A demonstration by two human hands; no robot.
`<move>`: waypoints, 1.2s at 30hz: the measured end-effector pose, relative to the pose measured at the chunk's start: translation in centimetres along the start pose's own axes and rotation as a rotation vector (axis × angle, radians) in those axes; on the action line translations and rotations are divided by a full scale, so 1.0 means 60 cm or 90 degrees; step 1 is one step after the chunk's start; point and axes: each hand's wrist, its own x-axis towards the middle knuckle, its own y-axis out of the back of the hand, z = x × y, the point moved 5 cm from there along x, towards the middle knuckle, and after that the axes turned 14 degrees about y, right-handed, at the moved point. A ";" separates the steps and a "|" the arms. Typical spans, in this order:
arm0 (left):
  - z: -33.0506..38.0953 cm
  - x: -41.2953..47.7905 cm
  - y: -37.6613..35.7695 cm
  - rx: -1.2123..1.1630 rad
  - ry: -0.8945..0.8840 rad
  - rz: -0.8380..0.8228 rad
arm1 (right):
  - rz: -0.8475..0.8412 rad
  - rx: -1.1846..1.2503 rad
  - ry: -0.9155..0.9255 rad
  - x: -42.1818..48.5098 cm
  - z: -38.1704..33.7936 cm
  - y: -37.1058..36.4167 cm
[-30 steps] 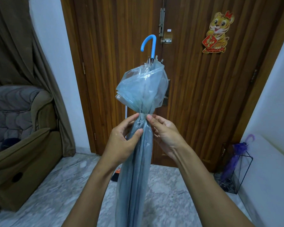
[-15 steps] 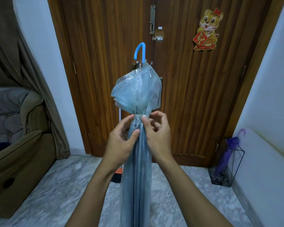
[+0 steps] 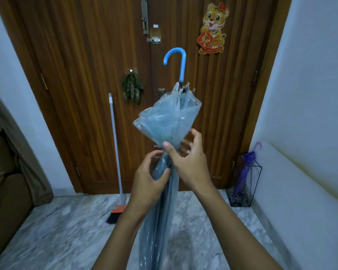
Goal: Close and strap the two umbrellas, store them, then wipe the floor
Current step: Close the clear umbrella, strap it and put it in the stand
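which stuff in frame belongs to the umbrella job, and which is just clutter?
Job: clear blue-tinted plastic umbrella with hooked blue handle, gripped by left hand and right hand; purple umbrella in black wire stand; grey marble floor.
Clutter: white-poled broom, tiger door sticker, hanging dried leaves, brown armchair.

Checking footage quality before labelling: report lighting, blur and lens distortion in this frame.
Head view: dim, even indoor light with no harsh glare; a soft shadow on the marble floor beneath the clear umbrella; the wide-angle lens slants the sides of the wooden door; the left hand and right hand look mildly soft.
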 end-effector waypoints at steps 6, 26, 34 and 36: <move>0.000 0.064 -0.178 0.012 0.003 -0.063 | 0.081 -0.198 0.000 0.071 0.073 0.136; -0.015 0.339 -0.729 -0.007 0.064 -0.118 | 0.199 -0.047 -0.148 0.303 0.428 0.562; -0.088 0.433 -0.878 0.083 -0.004 -0.143 | 0.187 -0.210 -0.153 0.415 0.541 0.625; -0.105 0.479 -0.916 0.085 -0.009 -0.216 | 0.215 -0.235 -0.155 0.450 0.589 0.654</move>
